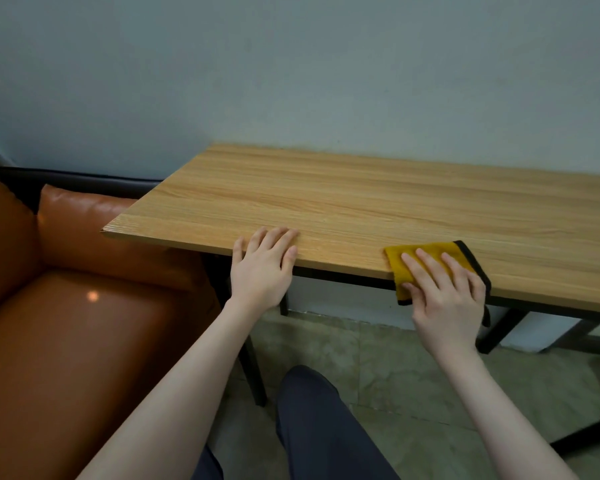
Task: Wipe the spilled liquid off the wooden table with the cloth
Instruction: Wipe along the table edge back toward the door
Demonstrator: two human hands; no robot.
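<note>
A yellow cloth [400,268] with a black hem lies on the near edge of the wooden table [361,202], part of it hanging over the front. My right hand [444,292] presses flat on the cloth, fingers straight and spread. My left hand [264,265] rests flat on the table's near edge, further left, fingers straight, holding nothing. I can make out no liquid on the tabletop.
An orange leather sofa [66,306] stands to the left, close to the table's left end. The table's far edge meets a grey-blue wall [291,81]. Black table legs [253,368] and a tiled floor [413,375] lie below, with my dark-trousered knee [312,410].
</note>
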